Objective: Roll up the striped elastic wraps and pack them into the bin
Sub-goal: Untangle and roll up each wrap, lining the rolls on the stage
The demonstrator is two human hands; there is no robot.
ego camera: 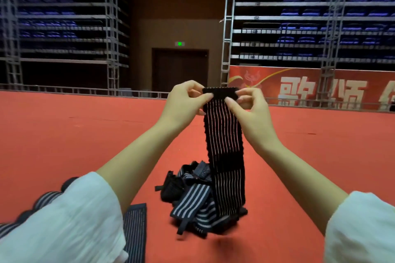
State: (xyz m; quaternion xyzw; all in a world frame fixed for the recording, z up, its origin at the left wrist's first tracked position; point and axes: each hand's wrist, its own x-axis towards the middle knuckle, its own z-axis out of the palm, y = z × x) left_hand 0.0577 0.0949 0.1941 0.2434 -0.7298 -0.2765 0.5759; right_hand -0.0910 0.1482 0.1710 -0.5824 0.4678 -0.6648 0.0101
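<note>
A black elastic wrap with thin white stripes [224, 145] hangs straight down from my raised hands. My left hand [186, 100] pinches its top left corner and my right hand [250, 107] pinches the top right corner, just under the plain black end strip. The wrap's lower end reaches a tangled pile of striped wraps [196, 198] on the red floor. A flat striped wrap [134, 230] lies on the floor at the lower left, partly under my left sleeve. No bin is in view.
Red carpet floor [74, 134] spreads all around the pile. A low metal rail, a red banner [310, 89] and tiers of folded blue seats stand far behind. A dark doorway [179, 70] is at the back centre.
</note>
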